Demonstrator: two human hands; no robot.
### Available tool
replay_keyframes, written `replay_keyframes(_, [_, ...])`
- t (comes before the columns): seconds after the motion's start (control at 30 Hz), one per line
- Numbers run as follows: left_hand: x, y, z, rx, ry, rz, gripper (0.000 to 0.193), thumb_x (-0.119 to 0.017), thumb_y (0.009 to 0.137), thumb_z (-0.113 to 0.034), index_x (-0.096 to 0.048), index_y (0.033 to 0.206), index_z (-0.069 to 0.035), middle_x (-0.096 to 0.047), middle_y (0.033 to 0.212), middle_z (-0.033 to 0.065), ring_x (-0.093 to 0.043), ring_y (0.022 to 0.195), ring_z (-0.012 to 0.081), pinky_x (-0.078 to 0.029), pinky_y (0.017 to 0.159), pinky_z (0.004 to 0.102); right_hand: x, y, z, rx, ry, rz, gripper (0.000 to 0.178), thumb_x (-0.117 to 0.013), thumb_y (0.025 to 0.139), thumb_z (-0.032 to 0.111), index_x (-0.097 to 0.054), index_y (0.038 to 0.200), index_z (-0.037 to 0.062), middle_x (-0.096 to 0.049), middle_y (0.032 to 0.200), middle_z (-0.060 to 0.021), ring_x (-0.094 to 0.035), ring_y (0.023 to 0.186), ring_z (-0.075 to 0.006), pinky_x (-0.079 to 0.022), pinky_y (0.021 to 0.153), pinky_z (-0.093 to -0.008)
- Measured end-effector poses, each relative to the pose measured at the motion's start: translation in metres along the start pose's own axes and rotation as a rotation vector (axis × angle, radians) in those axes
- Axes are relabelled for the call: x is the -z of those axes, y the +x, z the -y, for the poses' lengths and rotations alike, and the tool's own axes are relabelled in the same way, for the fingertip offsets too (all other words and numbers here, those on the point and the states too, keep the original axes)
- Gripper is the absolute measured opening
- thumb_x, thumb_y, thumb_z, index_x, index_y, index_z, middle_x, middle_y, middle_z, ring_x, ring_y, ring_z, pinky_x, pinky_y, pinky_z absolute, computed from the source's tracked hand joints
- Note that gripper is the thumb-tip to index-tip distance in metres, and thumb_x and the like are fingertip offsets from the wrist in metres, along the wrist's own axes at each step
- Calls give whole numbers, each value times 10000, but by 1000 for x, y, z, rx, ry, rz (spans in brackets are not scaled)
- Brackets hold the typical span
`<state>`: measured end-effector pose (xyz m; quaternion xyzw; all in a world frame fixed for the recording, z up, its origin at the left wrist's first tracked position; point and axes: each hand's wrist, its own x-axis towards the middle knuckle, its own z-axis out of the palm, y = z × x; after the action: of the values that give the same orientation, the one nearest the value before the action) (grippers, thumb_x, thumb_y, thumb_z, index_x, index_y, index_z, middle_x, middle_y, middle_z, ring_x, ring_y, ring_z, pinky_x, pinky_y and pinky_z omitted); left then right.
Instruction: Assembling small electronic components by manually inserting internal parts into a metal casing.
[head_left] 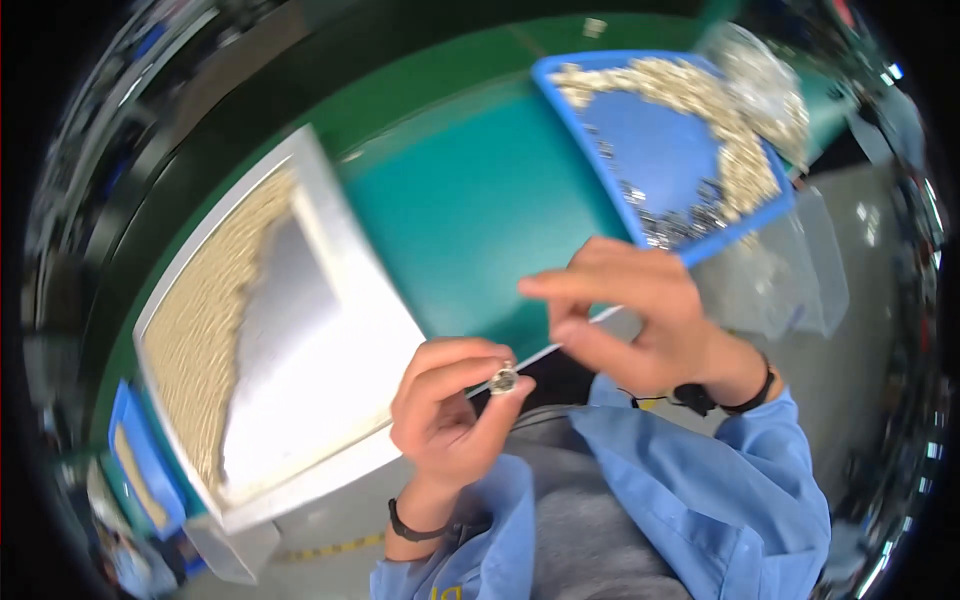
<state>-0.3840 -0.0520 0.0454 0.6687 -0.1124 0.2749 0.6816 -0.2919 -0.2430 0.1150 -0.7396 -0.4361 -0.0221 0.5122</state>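
My left hand [445,415] pinches one small, shiny part [503,381] between thumb and fingertips; blur hides its exact shape. My right hand [640,310] hovers apart, half open, nothing visible in it. I judge this single-part handling; the next move calls for a steady pinch. On the smooth green counter [480,200]: a silvery tray [300,380] of rippled beige pieces [195,325]; farther, a blue plastic tray [650,140] of cream pieces [745,175] and glossy metal bits [690,222].

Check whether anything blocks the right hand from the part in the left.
Nothing visible: only open air separates the right hand from the part; the left hand's fingertips grip it.
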Motion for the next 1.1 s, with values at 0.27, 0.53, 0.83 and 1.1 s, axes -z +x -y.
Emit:
replay_keyframes(0.27, [74,-33,-36,-20,17,-231,340,-761,758,119,-644,1067,40,-638,1071,199,-657,901,257,-561,777,336,-103,142,-46,56,-283,538,251,-596,917,156,-718,1086,16,-704,944,-163,-666,879,-371,-521,778,-452])
replay_keyframes(0.53, [105,-56,-61,-102,-28,-361,330,-740,784,85,-638,1095,42,-627,1062,203,-666,922,288,-579,806,372,-226,209,-99,313,-615,379,326,-606,918,172,-672,1221,73,-646,1162,-152,-622,1093,-349,-488,959,-474])
replay_keyframes(0.83, [125,-67,-66,-103,-46,-369,336,-704,793,96,-638,1119,47,-642,1057,218,-682,959,313,-588,838,402,-245,222,-95,182,-602,379,371,-586,886,151,-634,1250,95,-669,1110,-151,-654,1047,-361,-503,949,-500])
replay_keyframes(1.1, [126,-75,-62,-8,-39,-372,300,-709,885,-68,-634,1169,-5,-648,1031,197,-666,924,308,-573,800,419,-156,216,-108,225,-581,358,332,-646,910,185,-645,1212,49,-670,1088,-154,-658,955,-338,-524,853,-443])
